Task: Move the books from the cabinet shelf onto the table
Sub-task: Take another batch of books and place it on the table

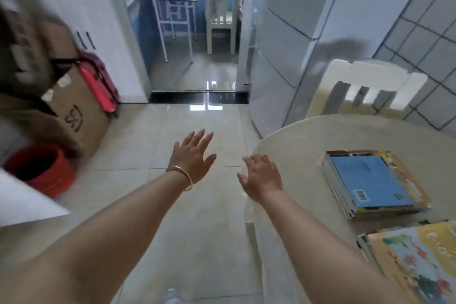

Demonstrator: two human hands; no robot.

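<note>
Left hand (193,155) stretches out over the floor, fingers straight and spread, holding nothing; right hand (262,176) hovers at the worktop (296,145) edge, fingers loose, empty; two stacks of books (372,184) lie on the worktop at right.

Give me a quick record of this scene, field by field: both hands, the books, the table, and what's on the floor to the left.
left hand: left hand open, fingers spread, over the floor, holding nothing
right hand: right hand open, at the table edge, holding nothing
table: round cream table
books: blue-covered stack of books and colourful picture-book stack, both lying on the table
floor left: brown cardboard box, pink suitcase, red bucket
cabinet shelf: not in view
</note>
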